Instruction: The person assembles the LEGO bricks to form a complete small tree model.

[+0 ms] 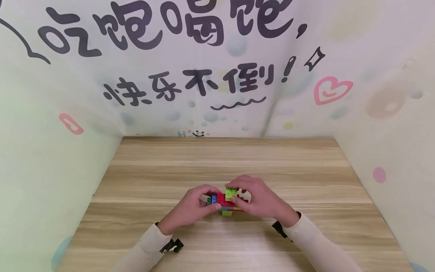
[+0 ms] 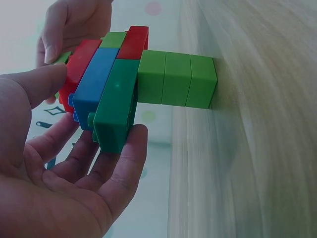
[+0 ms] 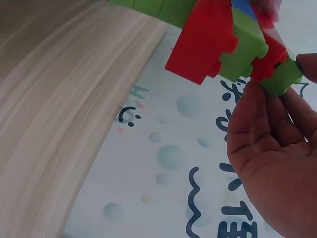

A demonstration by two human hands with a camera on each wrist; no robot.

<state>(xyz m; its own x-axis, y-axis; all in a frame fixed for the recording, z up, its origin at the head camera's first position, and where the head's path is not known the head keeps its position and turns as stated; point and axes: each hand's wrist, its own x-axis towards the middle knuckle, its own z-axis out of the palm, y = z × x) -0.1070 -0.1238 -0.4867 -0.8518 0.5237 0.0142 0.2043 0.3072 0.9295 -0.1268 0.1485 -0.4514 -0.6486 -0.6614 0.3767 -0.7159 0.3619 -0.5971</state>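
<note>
A toy-brick structure stands near the middle of the table. Its light green column of stacked bricks [image 2: 176,79] carries wider layers of dark green [image 2: 116,104], blue [image 2: 96,77] and red [image 2: 81,62] bricks. My left hand [image 1: 188,204] grips the structure's left side, with the thumb at the red brick and the fingers round the far side. On top, my right hand [image 1: 259,196] pinches a small light green brick [image 1: 230,194] between thumb and fingers. In the right wrist view that brick [image 3: 282,77] sits against the red layer; whether it is fully pressed on I cannot tell.
The wood-grain table [image 1: 234,158] spreads around both hands. Behind it rises a pale wall [image 1: 156,121] with black lettering, and similar side walls stand left and right. Black devices are strapped at both wrists, below light sleeves [image 1: 146,245].
</note>
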